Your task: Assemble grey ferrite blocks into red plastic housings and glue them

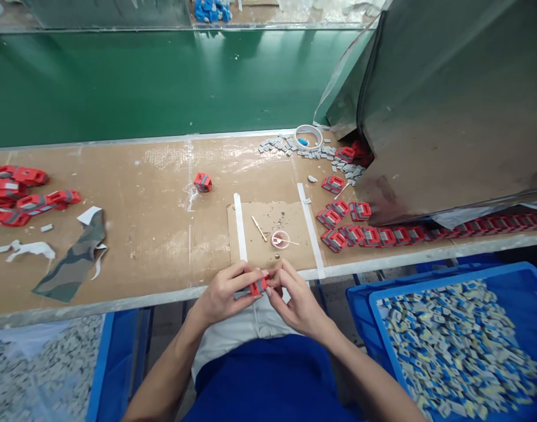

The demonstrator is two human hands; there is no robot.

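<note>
A small red plastic toy vehicle body with grey patches is held in front of my lap, at the bench's front edge. My left hand is closed around its left side, thumb below and fingers above. At its right end my right hand pinches with thumb and fingertips; whether a smaller part is between them is hidden. Just beyond the hands, a cardboard sheet is taped to the bench. On it lie a small round dish with a thin stick, a pale pen-like tool and tiny scattered bits.
One similar red piece stands mid-bench. More red pieces line the right, others the left. A tape roll lies among grey parts. Blue crates flank me; a green belt runs behind, and a large metal housing overhangs the right.
</note>
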